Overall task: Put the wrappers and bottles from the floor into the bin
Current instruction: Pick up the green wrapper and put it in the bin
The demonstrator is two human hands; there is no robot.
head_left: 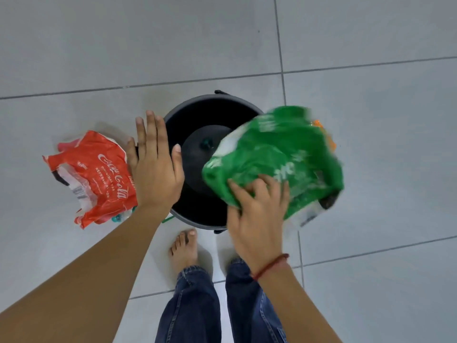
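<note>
A black round bin (195, 105) stands on the grey tiled floor straight ahead of me. My right hand (257, 214) grips a crumpled green plastic wrapper (279, 159) and holds it over the bin's right side; the wrapper is blurred. My left hand (154, 167) hovers flat with fingers spread above the bin's left rim, holding nothing. A red Coca-Cola wrapper (99, 177) lies on the floor to the left of the bin, partly hidden by my left hand. Something small and teal (206, 143) shows inside the bin.
My bare left foot (184, 248) and jeans-clad legs (195, 305) stand just in front of the bin. A small teal bottle cap (116, 218) peeks out under the red wrapper. Grey tiles spread on all sides.
</note>
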